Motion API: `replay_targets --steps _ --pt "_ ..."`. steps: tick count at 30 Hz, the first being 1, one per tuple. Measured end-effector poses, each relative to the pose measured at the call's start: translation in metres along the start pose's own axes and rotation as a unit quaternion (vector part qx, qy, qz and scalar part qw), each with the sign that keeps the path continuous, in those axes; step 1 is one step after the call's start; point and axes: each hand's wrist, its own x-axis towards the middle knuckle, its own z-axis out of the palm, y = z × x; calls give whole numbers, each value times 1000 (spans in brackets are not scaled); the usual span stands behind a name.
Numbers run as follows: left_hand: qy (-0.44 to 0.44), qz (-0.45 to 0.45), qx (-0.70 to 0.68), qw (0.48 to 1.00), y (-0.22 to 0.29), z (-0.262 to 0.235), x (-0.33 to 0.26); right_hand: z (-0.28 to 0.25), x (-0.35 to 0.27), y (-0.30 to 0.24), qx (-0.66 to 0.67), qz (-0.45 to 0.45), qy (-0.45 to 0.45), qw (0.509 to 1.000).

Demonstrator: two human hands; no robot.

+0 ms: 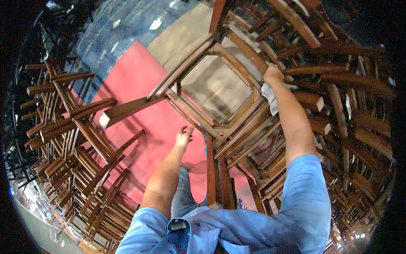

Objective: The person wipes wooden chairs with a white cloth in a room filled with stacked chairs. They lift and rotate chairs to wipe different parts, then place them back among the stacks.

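Note:
A brown wooden chair frame with an open, seatless square stands tilted in front of me, its legs pointing toward me and to the left. My right hand is closed on a white cloth at the frame's right side, beside a long wooden bar. The cloth hangs below the fist. My left hand is just below the frame's lower left rail, its fingers loosely bent and apart, with nothing seen in it. Whether its fingertips touch the rail, I cannot tell.
Stacked wooden chair frames crowd the left, and more stacked frames press close on the right. Pink sheeting and brown sheeting cover the floor ahead. White scraps lie on the dark floor beyond.

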Motion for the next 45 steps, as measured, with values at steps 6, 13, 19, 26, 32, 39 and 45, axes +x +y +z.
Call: replay_targets --steps 6,13,19,26,32,39,45 --pt "-8 11 -125 992 20 53 50 16 44 7 44 -28 -84 995" --pt "26 -32 -295 954 -34 82 133 12 77 -7 -15 -87 -187 978" --pt "-25 -29 -389 920 -42 65 126 -15 56 -25 -27 -58 -272 960" --pt "-42 -66 -358 930 -51 32 114 1 49 10 -28 -148 -286 946" --pt "25 -22 -341 940 -106 -41 17 -21 -70 -112 3 -119 -367 923" --pt "68 -20 -397 915 -174 -71 -66 -26 -151 -93 7 -179 -316 932" --pt "98 57 -445 888 -221 -119 -198 -47 -260 -111 25 -178 -344 922"
